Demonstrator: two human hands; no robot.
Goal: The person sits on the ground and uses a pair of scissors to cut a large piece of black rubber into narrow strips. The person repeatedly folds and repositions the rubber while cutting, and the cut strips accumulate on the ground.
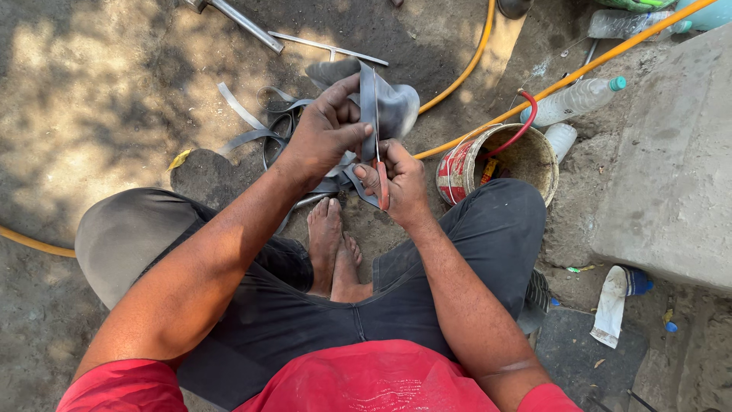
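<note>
Item 1: left hand [324, 133], fingers clenched on a flat piece of dark grey rubber tube [393, 103], thumb pinching its near edge, holding it up above the ground.

Item 2: right hand [400, 179], fingers closed round the red handles of a pair of scissors [379, 156]. Blades run near-to-far, long axis approx. straight away from the body, tips in the rubber just right of the left thumb. Rubber lies far of the right-hand fingers; left hand is the nearer to it, touching.

Item 3: cut grey rubber strips [255, 130], loose on dirt, left and far of hands.

Item 4: rusty red-and-white metal bucket [496, 160] w/ red handle, just right of right hand.

Item 5: clear plastic bottle [576, 99] w/ teal cap, far right. Orange hose [476, 53] crosses far ground. Grey concrete block [671, 168], right edge.

Item 6: bare feet [335, 244], crossed, near side, under the hands.
</note>
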